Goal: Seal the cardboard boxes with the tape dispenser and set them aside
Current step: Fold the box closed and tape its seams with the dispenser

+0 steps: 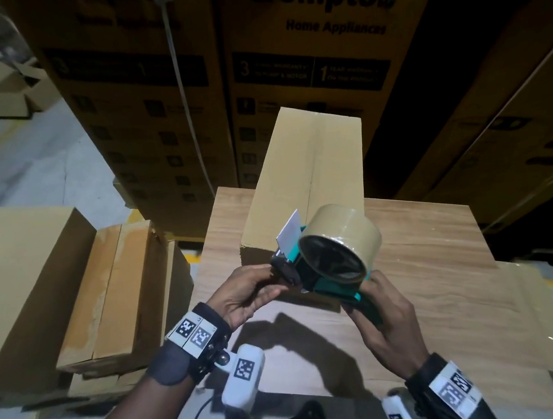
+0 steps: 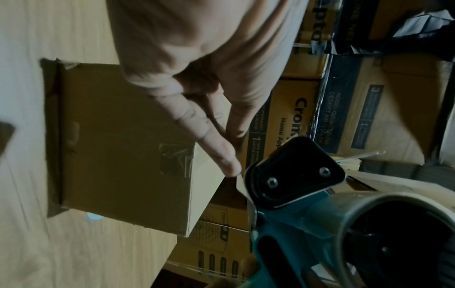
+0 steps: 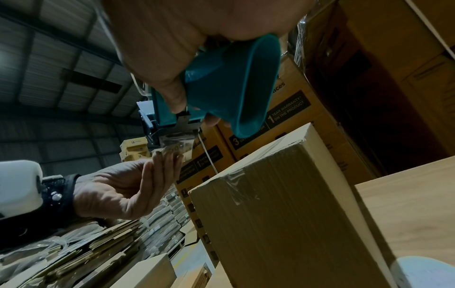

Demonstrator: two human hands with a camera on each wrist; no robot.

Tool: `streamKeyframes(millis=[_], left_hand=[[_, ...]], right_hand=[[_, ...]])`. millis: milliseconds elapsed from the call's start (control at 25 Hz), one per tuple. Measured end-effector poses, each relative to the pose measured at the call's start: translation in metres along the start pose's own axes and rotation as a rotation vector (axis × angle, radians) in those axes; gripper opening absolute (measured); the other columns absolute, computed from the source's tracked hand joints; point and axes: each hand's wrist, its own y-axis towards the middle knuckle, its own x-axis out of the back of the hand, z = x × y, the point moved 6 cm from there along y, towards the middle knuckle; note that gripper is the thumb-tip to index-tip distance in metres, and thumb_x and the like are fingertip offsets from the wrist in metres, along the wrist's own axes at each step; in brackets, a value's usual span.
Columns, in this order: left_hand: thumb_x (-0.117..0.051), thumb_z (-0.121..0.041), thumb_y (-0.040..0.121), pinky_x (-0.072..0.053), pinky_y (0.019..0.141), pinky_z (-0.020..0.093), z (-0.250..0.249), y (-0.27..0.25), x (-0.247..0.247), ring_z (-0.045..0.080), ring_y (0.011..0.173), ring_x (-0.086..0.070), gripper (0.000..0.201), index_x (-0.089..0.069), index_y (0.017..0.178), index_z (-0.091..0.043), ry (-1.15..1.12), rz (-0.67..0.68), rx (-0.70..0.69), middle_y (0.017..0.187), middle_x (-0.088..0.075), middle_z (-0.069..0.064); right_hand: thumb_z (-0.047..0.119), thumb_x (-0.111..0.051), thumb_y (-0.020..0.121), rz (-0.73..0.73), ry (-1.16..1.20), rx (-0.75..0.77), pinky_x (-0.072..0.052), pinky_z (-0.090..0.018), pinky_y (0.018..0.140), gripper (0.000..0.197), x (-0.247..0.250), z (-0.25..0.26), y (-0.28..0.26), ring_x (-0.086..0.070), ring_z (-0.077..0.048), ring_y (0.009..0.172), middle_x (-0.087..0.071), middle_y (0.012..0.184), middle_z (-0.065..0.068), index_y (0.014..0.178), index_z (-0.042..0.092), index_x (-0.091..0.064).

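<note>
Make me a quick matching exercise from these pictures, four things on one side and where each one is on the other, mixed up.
Things:
1. tape dispenser
2. plain cardboard box
3. left hand
4. printed cartons

Places:
A. stacked behind the wooden table
B. fingers at the dispenser's front end
C. lying on the wooden table
D. gripped by its handle in the right hand

Pairs: 1-D, 2-C, 3-B, 4-A

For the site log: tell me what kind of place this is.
Most likely a warehouse. Tall stacks of printed appliance cartons fill the background, flattened cardboard is piled on the floor, and a metal shed roof shows overhead.
</note>
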Motion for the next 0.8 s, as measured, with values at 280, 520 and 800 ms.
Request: streamKeyframes(millis=[280, 520, 800], left_hand=[[-0.062, 0.004, 0.096, -0.054, 0.045, 0.016, -0.014, 0.002, 0.01, 0.013, 0.046, -0.066, 0.01, -0.07, 0.092, 0.009, 0.296, -0.204, -0.243, 0.07, -0.07, 0.024], [-0.069, 0.0, 0.093, -0.052, 0.046, 0.016, -0.036, 0.001, 0.019, 0.013, 0.048, -0.062, 0.009, -0.073, 0.09, 0.007, 0.344, -0.281, -0.357, 0.069, -0.069, 0.02], [-0.084, -0.019, 0.077, -0.049, 0.048, 0.016, -0.077, -0.004, 0.07, 0.012, 0.053, -0.059, 0.029, -0.075, 0.095, 0.003, 0.251, -0.377, -0.441, 0.072, -0.069, 0.016]], right_hand=[[0.006, -0.07, 0.087, 0.086, 0.046, -0.034, -0.057, -0.038, 0.074, 0.039, -0.002, -0.021, 0.019, -0.066, -0.013, 0.098, -0.066, 0.114, 0.008, 0.12, 0.023, -0.059], [0.0, -0.07, 0.088, 0.19, 0.046, -0.052, -0.058, -0.04, 0.075, 0.043, -0.01, -0.019, 0.045, -0.064, -0.011, 0.101, -0.063, 0.114, 0.014, 0.116, 0.03, -0.058], [0.041, -0.072, 0.089, 0.198, 0.137, -0.14, -0.056, -0.057, 0.078, 0.032, 0.045, -0.047, 0.066, -0.066, -0.023, 0.097, -0.07, 0.109, 0.009, 0.115, 0.025, -0.063]])
